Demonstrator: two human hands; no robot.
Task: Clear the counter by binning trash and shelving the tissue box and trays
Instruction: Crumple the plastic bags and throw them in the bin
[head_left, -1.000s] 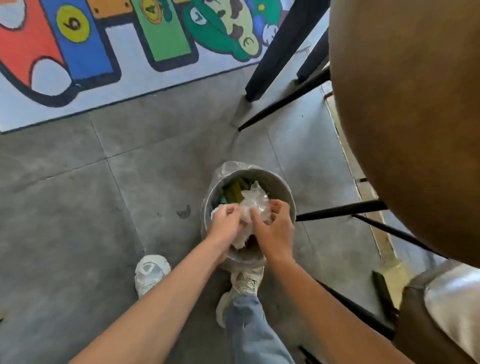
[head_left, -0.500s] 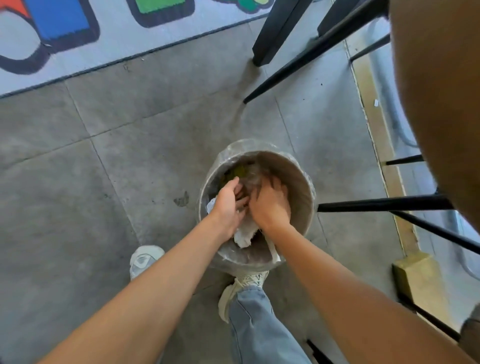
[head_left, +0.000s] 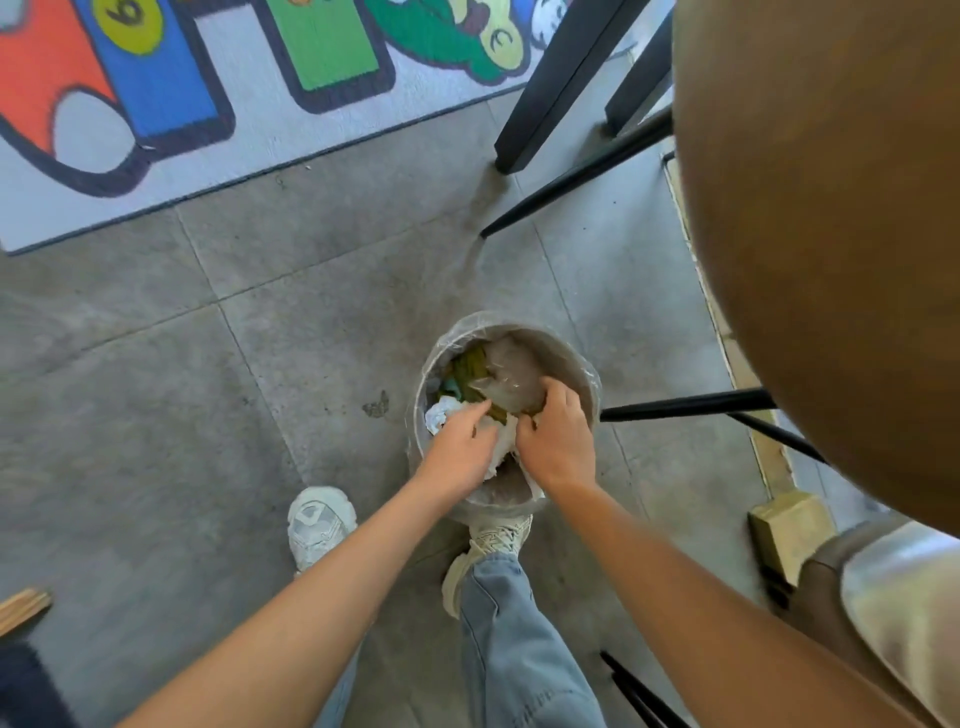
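Note:
A round grey bin (head_left: 582, 364) lined with a clear plastic bag stands on the floor in front of my feet. Inside lie green and teal wrappers (head_left: 470, 371), crumpled white tissue (head_left: 437, 415) and a clear plastic bag (head_left: 511, 384). My left hand (head_left: 460, 447) and my right hand (head_left: 558, 436) are both over the near half of the bin, fingers curled down onto a wad of white tissue (head_left: 503, 447) between them. Whether either hand still grips the wad is hidden by the knuckles.
A round brown stool seat (head_left: 831, 260) fills the right side, its black legs (head_left: 685, 402) passing just right of the bin. A colourful play rug (head_left: 208, 104) lies at the top left. My two pale sneakers (head_left: 319, 525) stand on the grey tiled floor.
One second ago both hands held the tissue and plastic above the bin's rim; they pushed it down inside. The hands now sit slightly higher than half a second ago, fingers loosened.

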